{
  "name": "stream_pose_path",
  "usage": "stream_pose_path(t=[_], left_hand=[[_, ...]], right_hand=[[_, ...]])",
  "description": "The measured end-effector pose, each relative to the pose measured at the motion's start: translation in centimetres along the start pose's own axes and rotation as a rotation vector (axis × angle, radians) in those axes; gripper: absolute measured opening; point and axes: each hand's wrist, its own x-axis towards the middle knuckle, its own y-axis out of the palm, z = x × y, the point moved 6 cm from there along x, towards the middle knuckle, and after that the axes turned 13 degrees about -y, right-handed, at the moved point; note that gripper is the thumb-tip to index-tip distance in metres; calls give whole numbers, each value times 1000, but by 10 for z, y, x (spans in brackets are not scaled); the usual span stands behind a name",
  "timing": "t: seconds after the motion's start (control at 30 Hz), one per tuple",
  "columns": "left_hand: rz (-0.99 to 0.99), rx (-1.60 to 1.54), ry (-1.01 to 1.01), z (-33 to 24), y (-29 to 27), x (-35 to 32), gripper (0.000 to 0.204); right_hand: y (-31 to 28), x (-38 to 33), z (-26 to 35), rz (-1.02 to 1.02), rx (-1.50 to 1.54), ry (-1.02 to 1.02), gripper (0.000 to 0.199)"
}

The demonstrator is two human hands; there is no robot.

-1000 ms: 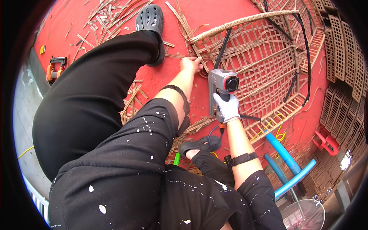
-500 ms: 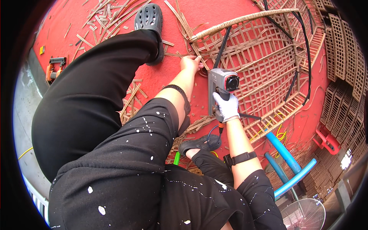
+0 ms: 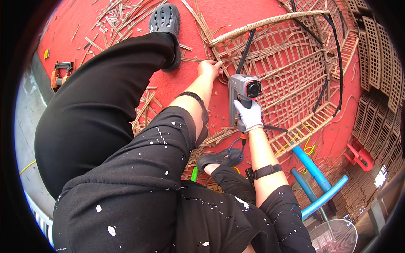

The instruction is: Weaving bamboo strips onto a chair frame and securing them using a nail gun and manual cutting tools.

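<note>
My bare left hand is closed, thumb and fingers pinching a brown wicker strip at the near left corner of a woven wicker frame. In a white glove, my right hand wraps round the grip of a grey pneumatic staple gun with a black round cap. The gun is upright beside that corner, just right of my left hand; whether its nose touches the frame is hidden. An air hose joins the gun below the grip. Black bars cross the woven frame.
Loose wicker strips litter the red floor. An orange nail gun lies at left. Blue padded tubes, a fan and a red plastic piece are at lower right. Woven panels stack at far right.
The staple gun and my right hand have shifted very slightly up and left. My left hand keeps its place at the frame's corner.
</note>
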Motion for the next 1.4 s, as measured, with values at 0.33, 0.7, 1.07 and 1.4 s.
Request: stream_pose_path(t=[0.33, 0.7, 1.07, 1.4], left_hand=[[-5, 63, 11, -4, 0, 5, 29], [-23, 187, -28, -11, 1, 0, 38], [-45, 975, 274, -38, 2, -68, 49], [425, 1563, 861, 12, 41, -275, 39]], right_hand=[[-1, -1, 13, -57, -171, -91, 36], [-45, -27, 27, -147, 157, -114, 22], [-218, -180, 195, -534, 569, -388, 19], [-340, -543, 216, -889, 718, -1001, 31]])
